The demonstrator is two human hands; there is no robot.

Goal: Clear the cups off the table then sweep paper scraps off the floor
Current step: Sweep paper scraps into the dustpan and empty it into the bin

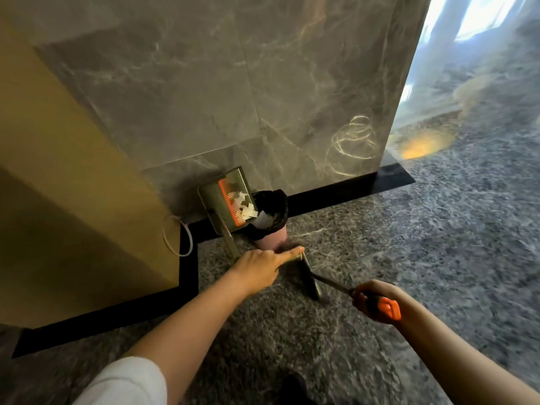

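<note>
Fingers of the left hand (260,268) grip the dustpan (225,203) handle, scraps (245,207) tilted over the bin (270,217); right hand (369,301) grips the broom (387,308).

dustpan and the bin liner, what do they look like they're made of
Dustpan: looks like thin metal or hard plastic, dull olive sheen; its orange comb is likely plastic. Bin liner: thin black plastic film, judging by glossy crinkles folded over the rim.
</note>
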